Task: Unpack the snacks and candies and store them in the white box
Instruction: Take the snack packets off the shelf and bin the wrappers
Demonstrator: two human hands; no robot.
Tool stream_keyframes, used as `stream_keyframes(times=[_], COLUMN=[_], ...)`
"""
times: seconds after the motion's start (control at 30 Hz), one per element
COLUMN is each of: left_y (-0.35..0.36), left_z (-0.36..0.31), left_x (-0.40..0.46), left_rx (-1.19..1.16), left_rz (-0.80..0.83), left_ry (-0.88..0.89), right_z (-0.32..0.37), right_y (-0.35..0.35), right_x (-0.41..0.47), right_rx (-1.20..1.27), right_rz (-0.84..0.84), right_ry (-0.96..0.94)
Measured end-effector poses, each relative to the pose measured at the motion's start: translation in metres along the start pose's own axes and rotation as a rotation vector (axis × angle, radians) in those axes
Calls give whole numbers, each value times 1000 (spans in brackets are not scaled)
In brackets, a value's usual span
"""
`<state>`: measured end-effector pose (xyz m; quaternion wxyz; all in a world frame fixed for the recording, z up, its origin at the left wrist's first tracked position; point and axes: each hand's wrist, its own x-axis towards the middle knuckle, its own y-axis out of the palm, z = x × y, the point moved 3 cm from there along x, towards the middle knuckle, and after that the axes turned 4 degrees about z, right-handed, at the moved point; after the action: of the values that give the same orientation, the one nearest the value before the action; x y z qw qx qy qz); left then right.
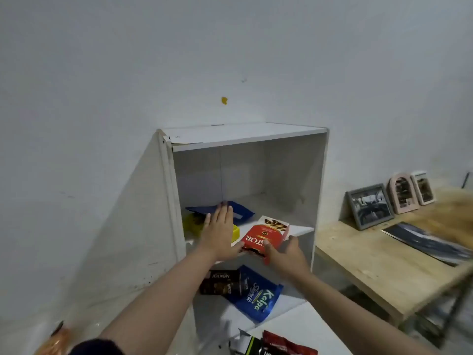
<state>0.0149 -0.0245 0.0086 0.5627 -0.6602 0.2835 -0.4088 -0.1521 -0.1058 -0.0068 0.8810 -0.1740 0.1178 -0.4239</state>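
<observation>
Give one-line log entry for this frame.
stage: placing | right hand: grip on red box | left hand: flat, open | upper shelf

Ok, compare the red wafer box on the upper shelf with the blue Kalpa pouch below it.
The red wafer box is a stiff carton; the blue Kalpa pouch is a flat, soft bag. The box is held by the right hand at the shelf's front edge; the pouch lies untouched. Both rest flat in the white box.

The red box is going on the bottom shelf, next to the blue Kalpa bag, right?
Not quite. The head view shows the red box on the upper shelf, held by the right hand. The blue Kalpa bag lies on the shelf below, beside a dark packet.
</observation>
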Motion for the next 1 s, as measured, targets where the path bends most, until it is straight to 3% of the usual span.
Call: stream_keyframes(times=[0.3,0.67,0.9,1.0], left_y=[20,20,21,19], left_z=[22,27,7,5], left_x=[25,9,1,-12], left_rx=[-65,-121,163,35], left_rz=[174,102,133,40], left_ry=[-144,-108,-35,-39], right_z=[-8,-5,-10,-10], right_y=[23,25,-4,-17], right_x=[29,27,9,2], right_rx=[370,519,541,562], right_rz=[9,-120,-110,-91], right_ry=[291,369,351,336])
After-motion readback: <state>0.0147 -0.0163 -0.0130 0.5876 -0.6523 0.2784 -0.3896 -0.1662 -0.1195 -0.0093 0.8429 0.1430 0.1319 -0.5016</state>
